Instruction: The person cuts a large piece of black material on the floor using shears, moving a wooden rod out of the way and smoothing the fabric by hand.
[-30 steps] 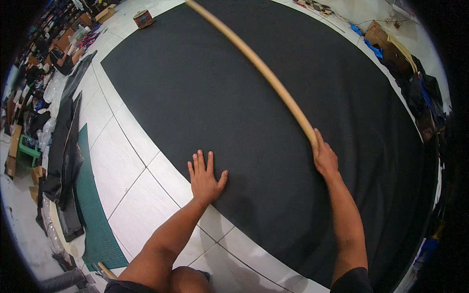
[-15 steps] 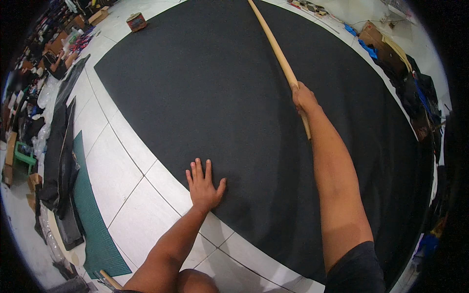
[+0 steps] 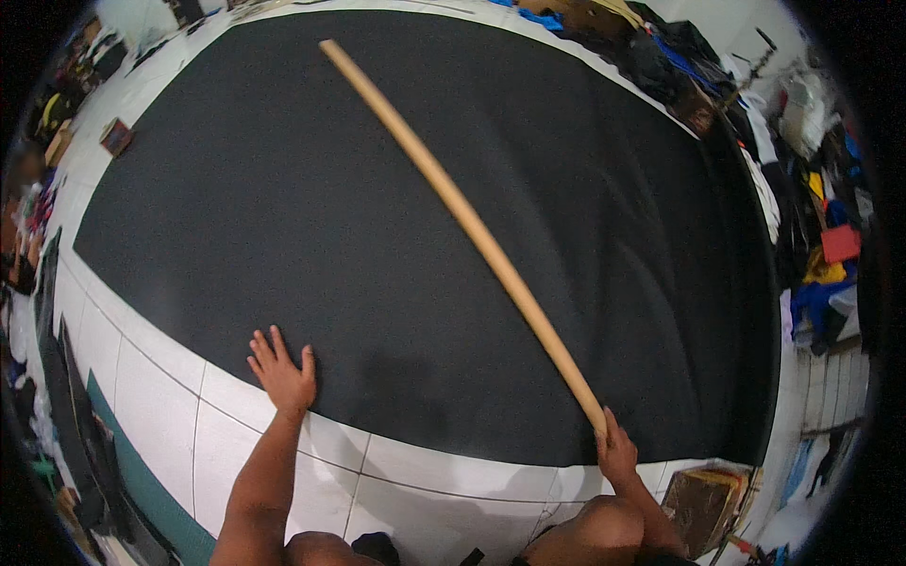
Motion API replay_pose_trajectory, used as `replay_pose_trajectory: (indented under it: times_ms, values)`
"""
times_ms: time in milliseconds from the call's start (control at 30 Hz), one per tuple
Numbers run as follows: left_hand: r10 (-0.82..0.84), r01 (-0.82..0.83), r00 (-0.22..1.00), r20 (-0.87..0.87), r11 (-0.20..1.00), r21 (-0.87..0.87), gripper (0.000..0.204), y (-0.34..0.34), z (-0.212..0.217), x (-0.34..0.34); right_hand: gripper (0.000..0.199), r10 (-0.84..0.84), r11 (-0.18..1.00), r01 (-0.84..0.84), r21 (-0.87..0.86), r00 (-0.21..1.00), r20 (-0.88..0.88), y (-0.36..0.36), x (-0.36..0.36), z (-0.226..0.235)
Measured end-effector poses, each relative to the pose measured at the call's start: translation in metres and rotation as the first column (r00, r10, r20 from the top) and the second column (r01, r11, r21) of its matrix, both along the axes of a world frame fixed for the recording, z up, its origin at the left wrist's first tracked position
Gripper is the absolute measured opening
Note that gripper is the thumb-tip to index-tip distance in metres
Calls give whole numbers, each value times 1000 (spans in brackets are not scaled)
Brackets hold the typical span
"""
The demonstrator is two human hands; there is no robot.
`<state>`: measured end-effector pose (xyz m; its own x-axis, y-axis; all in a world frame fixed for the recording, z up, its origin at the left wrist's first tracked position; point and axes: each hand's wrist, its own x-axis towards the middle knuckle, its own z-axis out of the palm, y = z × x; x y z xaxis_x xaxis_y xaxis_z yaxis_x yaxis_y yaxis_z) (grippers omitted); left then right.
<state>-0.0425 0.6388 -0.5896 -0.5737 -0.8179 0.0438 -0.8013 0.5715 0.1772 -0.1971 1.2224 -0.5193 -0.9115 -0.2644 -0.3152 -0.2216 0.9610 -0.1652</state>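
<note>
A large black sheet of material point(image 3: 283, 189) is spread over the white tiled floor, with soft ripples on its right side. My left hand point(image 3: 283, 371) lies flat, fingers spread, on the sheet's near left edge. At the near right edge my right hand point(image 3: 617, 448) is closed around the near end of a long pale wooden pole point(image 3: 481, 241). From there the pole runs diagonally across the sheet toward the far left.
A small box or tin point(image 3: 116, 138) stands by the sheet's far left edge. A green mat point(image 3: 142, 481) and dark material strips point(image 3: 80, 424) lie at left. A brown box point(image 3: 698, 505) sits near my right knee. Piled goods point(image 3: 821, 255) line the right side.
My right hand has drawn back toward me and now holds the pole at its near end. The pole lies more to the left. The view has turned right; my left hand stays on the edge.
</note>
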Motion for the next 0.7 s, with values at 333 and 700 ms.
replay_pose_trajectory:
  times_ms: [333,700]
  values:
    - [-40,79,984,-173,971,224,71,-27,-5,19,53,-456,888,447,-108,885,-90,134,-12,-13]
    - [413,-85,835,-363,749,657,85,43,-20,82,56,-274,922,234,-308,957,-95,80,96,-6]
